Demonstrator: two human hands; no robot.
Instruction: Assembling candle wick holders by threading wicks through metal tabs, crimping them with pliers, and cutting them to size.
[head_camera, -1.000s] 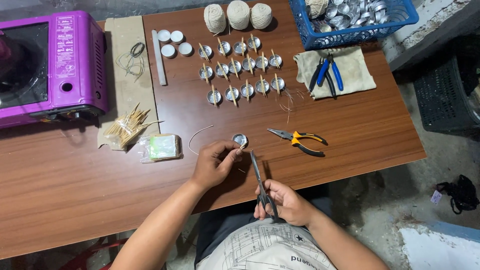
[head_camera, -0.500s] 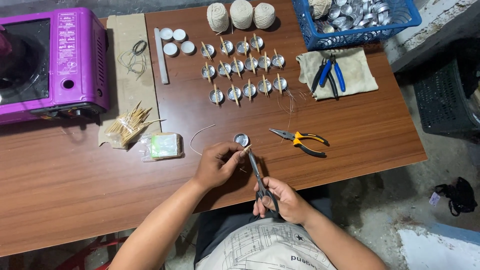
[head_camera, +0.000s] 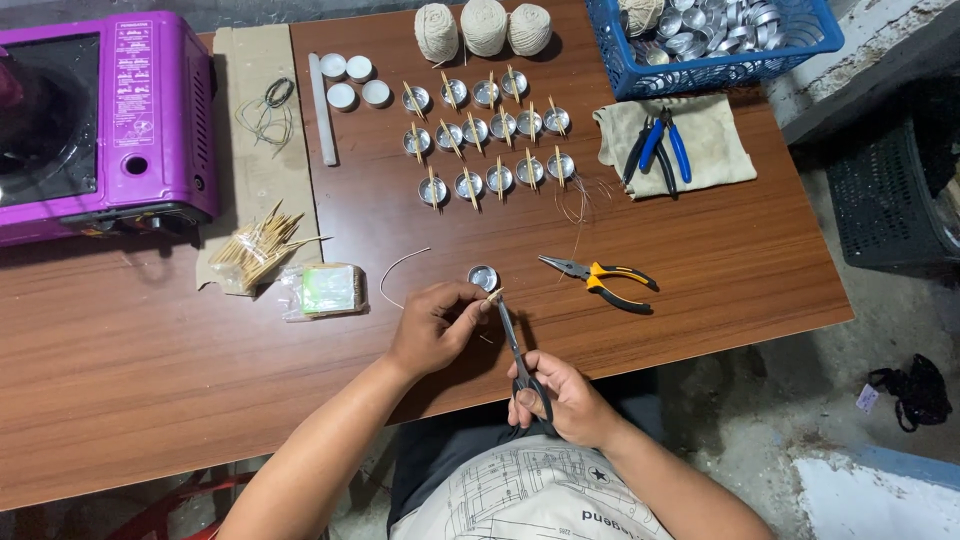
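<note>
Gripped in the right hand, fingers through the loops, a pair of black-handled scissors points its blades up and away toward a small wooden stick pinched narrowly between the fingertips of the left hand; whether the blades are parted cannot be told. Far to the left of both hands on the wooden tabletop sits a purple portable stove, and well beyond them to the right a blue basket holds empty metal cups. Three balls of twine lie at the far edge, with rows of small metal cups, each crossed by a stick, between them and the hands. Blue-handled pliers rest on a cloth; yellow-handled pliers lie just right of the blades. A bundle of sticks sits to the left. One metal cup stands just beyond the pinched stick. Light, thin and probably brittle, the stick seems best held close to the cut.
</note>
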